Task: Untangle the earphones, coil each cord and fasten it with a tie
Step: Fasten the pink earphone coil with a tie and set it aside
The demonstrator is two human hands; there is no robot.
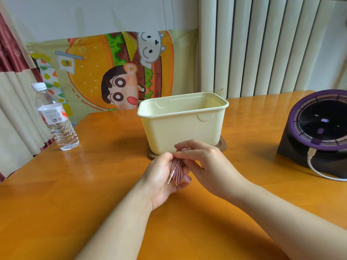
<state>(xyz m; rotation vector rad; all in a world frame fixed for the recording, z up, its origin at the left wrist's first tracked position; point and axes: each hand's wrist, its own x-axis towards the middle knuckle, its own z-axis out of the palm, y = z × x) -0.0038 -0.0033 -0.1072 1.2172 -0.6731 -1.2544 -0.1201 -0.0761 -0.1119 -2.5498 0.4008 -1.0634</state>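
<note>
Centre frame, your left hand curls around the pink earphone cord bundle; your right hand pinches its top, before the cream tub.

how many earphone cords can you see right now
1. The pink coiled cord is gripped by the left hand and pinched by the right hand, just in front of the cream bin. More may lie hidden inside the bin.

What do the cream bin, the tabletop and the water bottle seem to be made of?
Cream bin: likely matte moulded plastic, smooth rolled rim. Tabletop: probably varnished wood, orange and glossy with reflections. Water bottle: clear thin plastic, ribbed, white cap.
</note>
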